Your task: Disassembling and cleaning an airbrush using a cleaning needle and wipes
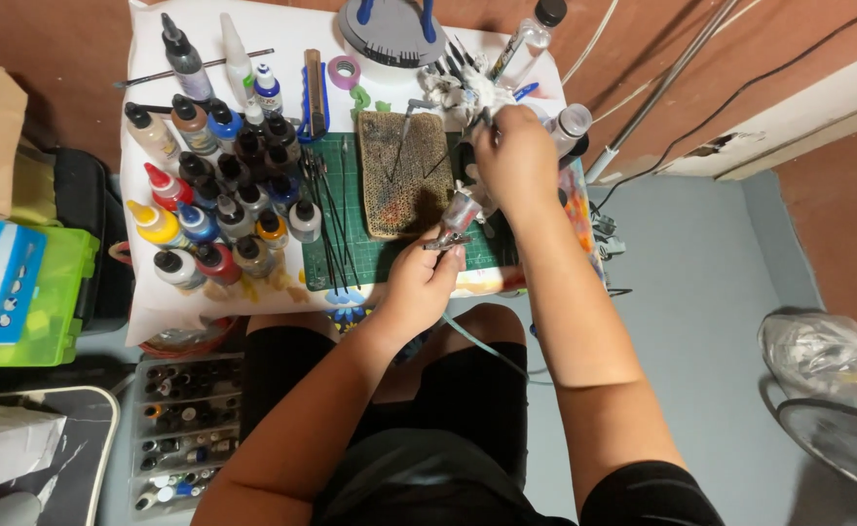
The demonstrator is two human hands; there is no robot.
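The fingers [445,261] of the left hand [419,287] are pinched around an airbrush [456,219] held over the green mat [390,258]. The right hand [518,156] is closed on a small grey model [467,97] at the table's far edge. Paint could be misdirected onto the bottles [219,185] nearby if the airbrush were tilted.

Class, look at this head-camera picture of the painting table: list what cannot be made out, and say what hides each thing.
1. What the right hand grips: its own fingers and back cover it.
2. The white model parts: too small and jumbled to identify.
3. The airbrush in the left hand: its lower body sits behind the fingers.
4. The grey stand: cut off by the top edge.
5. The paint bottles: labels too small.
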